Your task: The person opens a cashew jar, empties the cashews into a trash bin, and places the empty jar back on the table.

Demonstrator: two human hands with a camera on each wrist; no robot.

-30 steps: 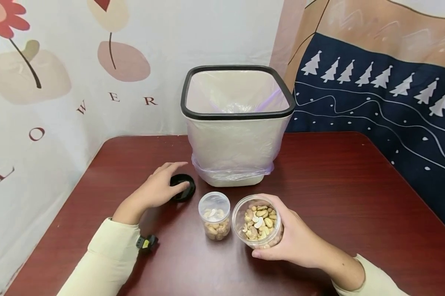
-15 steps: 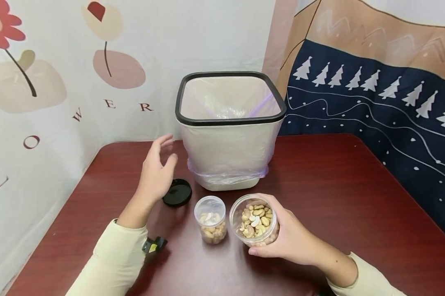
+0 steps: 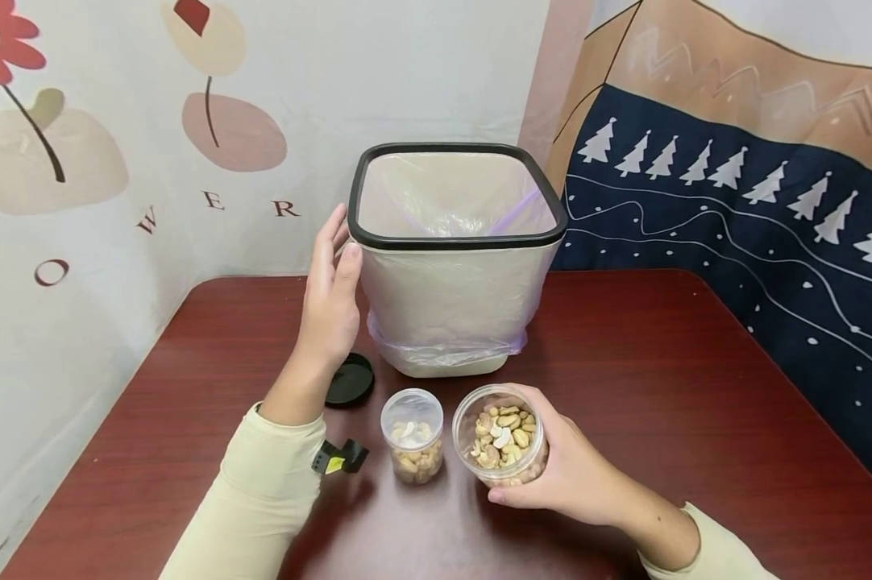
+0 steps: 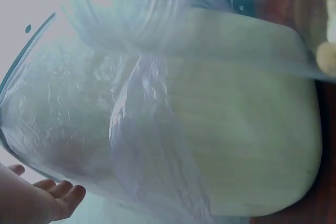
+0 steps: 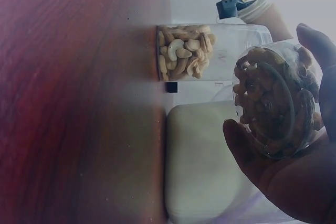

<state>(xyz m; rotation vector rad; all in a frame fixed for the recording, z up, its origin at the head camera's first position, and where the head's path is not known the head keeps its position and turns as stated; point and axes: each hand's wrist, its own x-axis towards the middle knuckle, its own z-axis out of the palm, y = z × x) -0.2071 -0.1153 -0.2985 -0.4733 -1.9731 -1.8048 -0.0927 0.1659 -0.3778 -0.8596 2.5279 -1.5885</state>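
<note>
Jar (image 3: pixel 462 431) w/ nuts (image 3: pixel 506 437) is held off near desk (image 3: pixel 624 362), R hand (image 3: pixel 562 467) curled round its side, prob. to leave mouth clear. L hand (image 3: pixel 328 310), empty, fingers extended, is by left rim of bin (image 3: pixel 446 294); contact unclear. 2nd jar (image 3: pixel 410 412) stands just left of 1st.

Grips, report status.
Right grip holding clear round plastic jar of nuts. Left grip beside black-rimmed white bin, contact unclear. Narrower clear plastic jar close by.
</note>
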